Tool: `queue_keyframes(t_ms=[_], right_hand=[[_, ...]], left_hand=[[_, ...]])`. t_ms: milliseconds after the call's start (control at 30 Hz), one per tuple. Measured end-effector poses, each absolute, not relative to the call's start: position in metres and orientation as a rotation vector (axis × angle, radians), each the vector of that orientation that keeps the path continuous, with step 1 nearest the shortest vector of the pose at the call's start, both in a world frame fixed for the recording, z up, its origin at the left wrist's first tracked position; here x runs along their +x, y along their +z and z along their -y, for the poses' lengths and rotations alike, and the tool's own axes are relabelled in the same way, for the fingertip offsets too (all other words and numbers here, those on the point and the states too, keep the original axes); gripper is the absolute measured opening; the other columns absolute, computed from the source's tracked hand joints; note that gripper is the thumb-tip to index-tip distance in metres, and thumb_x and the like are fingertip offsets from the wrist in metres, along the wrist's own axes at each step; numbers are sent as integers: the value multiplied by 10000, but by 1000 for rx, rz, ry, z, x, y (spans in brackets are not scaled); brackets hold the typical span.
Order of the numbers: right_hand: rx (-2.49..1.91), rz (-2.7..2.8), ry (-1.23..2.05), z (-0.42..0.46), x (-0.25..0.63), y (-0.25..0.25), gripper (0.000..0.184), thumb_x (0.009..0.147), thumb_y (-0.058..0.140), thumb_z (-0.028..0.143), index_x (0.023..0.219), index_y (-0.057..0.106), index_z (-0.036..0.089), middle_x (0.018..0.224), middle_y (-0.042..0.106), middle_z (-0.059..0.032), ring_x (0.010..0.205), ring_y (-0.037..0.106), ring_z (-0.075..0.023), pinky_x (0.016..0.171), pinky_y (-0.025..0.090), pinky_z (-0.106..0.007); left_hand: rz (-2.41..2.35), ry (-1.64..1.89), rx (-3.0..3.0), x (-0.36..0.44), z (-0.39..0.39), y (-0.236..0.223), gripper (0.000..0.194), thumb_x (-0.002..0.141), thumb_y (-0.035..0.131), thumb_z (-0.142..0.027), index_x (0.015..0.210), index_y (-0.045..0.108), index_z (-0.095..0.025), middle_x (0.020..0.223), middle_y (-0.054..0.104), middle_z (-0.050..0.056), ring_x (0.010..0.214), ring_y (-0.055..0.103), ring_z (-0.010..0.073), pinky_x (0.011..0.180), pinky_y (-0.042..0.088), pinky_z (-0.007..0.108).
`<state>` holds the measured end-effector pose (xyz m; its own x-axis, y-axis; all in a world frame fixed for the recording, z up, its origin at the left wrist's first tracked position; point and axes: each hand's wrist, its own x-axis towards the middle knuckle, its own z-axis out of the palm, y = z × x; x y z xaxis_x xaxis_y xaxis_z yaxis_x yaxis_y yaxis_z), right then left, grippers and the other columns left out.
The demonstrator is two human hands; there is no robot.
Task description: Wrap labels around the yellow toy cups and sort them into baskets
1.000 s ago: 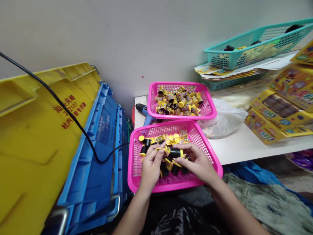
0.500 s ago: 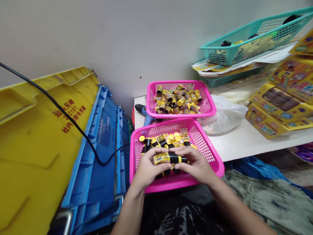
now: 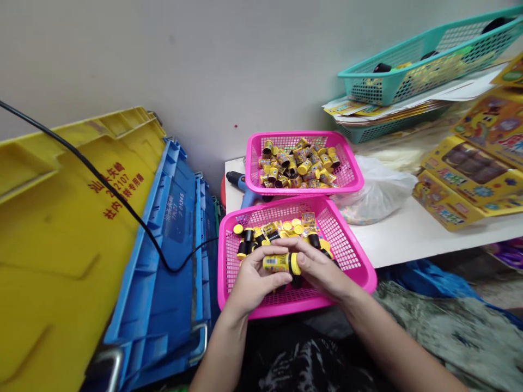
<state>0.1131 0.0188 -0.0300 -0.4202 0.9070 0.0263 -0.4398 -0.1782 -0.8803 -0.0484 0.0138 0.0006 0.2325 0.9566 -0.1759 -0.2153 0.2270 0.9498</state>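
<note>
Yellow plastic crate lids (image 3: 61,256) lean along the left side, with blue crates (image 3: 163,261) stacked tight against them and a black cable (image 3: 110,182) draped across both. The white surface (image 3: 408,239) starts just right of the blue crates, and its front edge runs beneath a near pink mesh basket (image 3: 278,311). That basket's front rim juts past the edge, towards the person's lap, leaving little room on its left beside the crates. A far pink basket (image 3: 304,135), packed with small capped rolls (image 3: 298,166), sits directly behind it, the two rims almost meeting. More room lies right, though a plastic bag (image 3: 378,190) and yellow printed boxes (image 3: 466,179) take up much of it. A blue glue gun (image 3: 241,185) lies at the back left. Over the near basket, the left hand (image 3: 259,280) and right hand (image 3: 321,267) are curled closed together, their fingers gripping a yellow-labelled black roll (image 3: 281,263) with a yellow cap.
</note>
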Motion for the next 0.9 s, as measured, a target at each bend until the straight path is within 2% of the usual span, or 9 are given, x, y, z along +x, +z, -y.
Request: queue_keyframes(t_ms=[133,233,333,400,533,633,733,800,900], right_hand=[[-613,1058,1761,-20,109,-32,389,763,657,570,942,649,225,1092,619,-70,1067,581,-231,974,419,-401],[-589,1121,1702,-22,111,-35,308,781,660,529,885,640,240,1052,604,-48,1051,569,-209,988,402,-392],[-595,1175,1668,-25,114,-37,305,782,656,533,869,633,243,996,579,-33,978,569,-191,917,440,-355],[-588,1178,1656,-27,116,-37,318,773,660,545,872,628,244,967,563,-21,933,566,-179,865,456,-326],[-691,1217,1619,-26,121,-37,334,791,648,533,968,600,254,961,568,-18,920,567,-181,831,468,-313],[-810,1265,1468,-21,126,-38,368,828,630,480,1122,558,270,1078,556,-44,981,561,-193,854,473,-328],[-857,1331,1374,-16,129,-40,332,800,685,411,1083,590,264,1089,538,-57,966,567,-198,795,505,-319],[-851,1359,1367,-13,127,-42,270,791,699,373,1019,621,252,1045,539,-56,964,569,-197,783,515,-315],[-793,1314,1473,-9,120,-45,271,761,733,340,992,621,256,998,561,-37,930,594,-180,785,526,-315]], left_hand=[[-967,1043,1106,-44,-11,4,336,563,848,-168,869,717,-205,1046,726,67,979,676,237,814,544,317],[-982,1058,1170,-43,-8,3,334,588,839,-181,899,722,-217,1054,727,74,1017,668,250,864,534,350],[-998,1080,1174,-39,-5,3,340,589,838,-169,905,727,-226,1054,730,63,1013,671,233,870,533,327],[-1008,1080,1140,-35,-6,2,349,575,844,-158,897,725,-221,1011,738,51,943,690,210,820,548,293],[-957,1023,1016,-33,-9,0,350,587,836,-151,904,701,-213,798,729,-3,630,679,124,621,560,224],[-885,996,956,-40,-9,-3,404,633,813,-149,1013,702,-232,1010,730,35,831,702,152,723,564,216],[-796,876,889,-52,-5,-9,475,706,773,-231,1168,667,-253,1297,617,87,1090,639,241,848,557,286],[-850,822,836,-59,-2,-15,399,750,737,-277,1145,686,-258,1255,650,84,1032,669,232,826,569,294],[-1034,898,801,-66,0,-27,244,684,791,-266,922,773,-217,947,767,65,796,721,175,736,580,241]])
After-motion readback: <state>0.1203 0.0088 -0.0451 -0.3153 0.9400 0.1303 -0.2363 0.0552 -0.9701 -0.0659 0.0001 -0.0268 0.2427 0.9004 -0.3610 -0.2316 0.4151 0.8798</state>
